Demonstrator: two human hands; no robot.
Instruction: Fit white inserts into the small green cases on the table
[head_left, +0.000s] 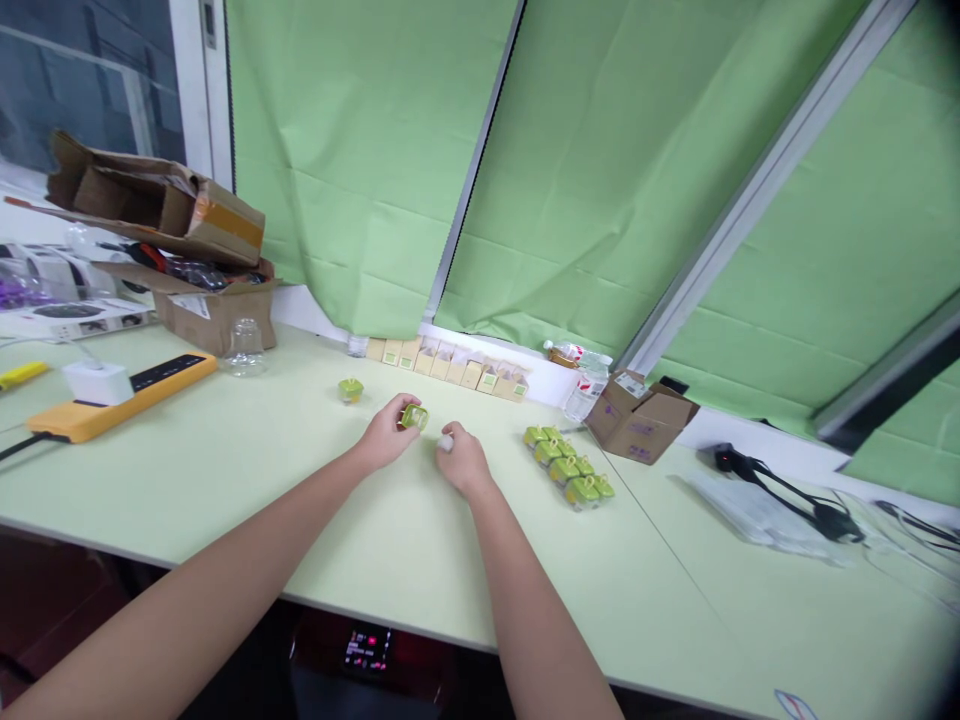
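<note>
My left hand (384, 436) is closed around a small green-topped container (415, 417), held above the pale green table (352, 545) with its green side turned toward me. Just to its right, my right hand (465, 463) pinches a small whitish piece (445, 442), too small to name. The two hands are close but apart. Behind my left hand stands a similar green-lidded container (350, 389) on its own. Off to the right, several green-lidded containers (564, 468) with loops on their lids are grouped in rows.
Several small tan cartons (450, 362) line the back edge. An orange power strip (127, 395), a clear jar (244, 348) and cardboard boxes (217, 310) occupy the left. Plastic bottles (585, 390), an open carton (640, 418) and black cables (795, 490) lie right.
</note>
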